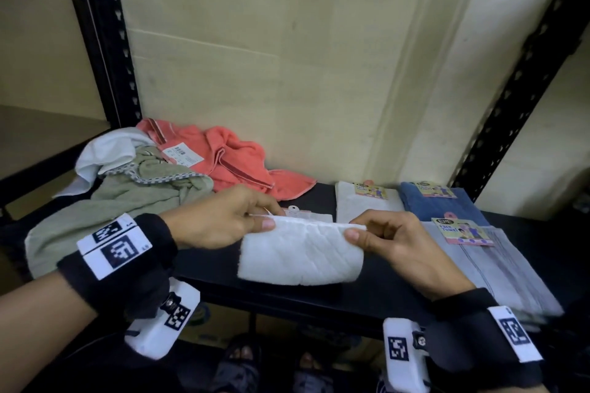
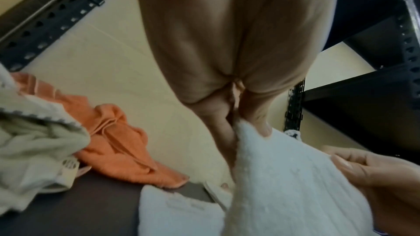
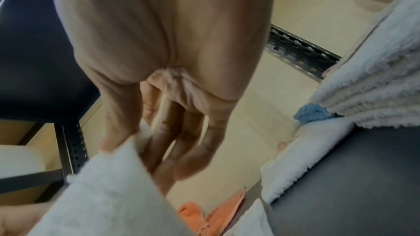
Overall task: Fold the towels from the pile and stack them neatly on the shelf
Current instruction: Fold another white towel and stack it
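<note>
A small white quilted towel point(image 1: 300, 252) hangs folded over the front of the black shelf point(image 1: 271, 293). My left hand point(image 1: 223, 217) pinches its top left corner and my right hand point(image 1: 383, 236) pinches its top right corner. In the left wrist view the white towel point(image 2: 284, 186) drops from the thumb and fingers. In the right wrist view the white towel point(image 3: 109, 195) is pinched under the thumb. The loose pile lies at the back left: a green towel point(image 1: 127, 195), a coral towel point(image 1: 236, 156) and a white cloth point(image 1: 105, 150).
Folded towels with paper tags lie on the shelf's right side: a pale grey one point(image 1: 364, 204), a blue one point(image 1: 440, 201) and a grey one point(image 1: 498, 268). Black perforated uprights point(image 1: 105, 41) stand at both sides. A cream wall point(image 1: 287, 73) closes the back.
</note>
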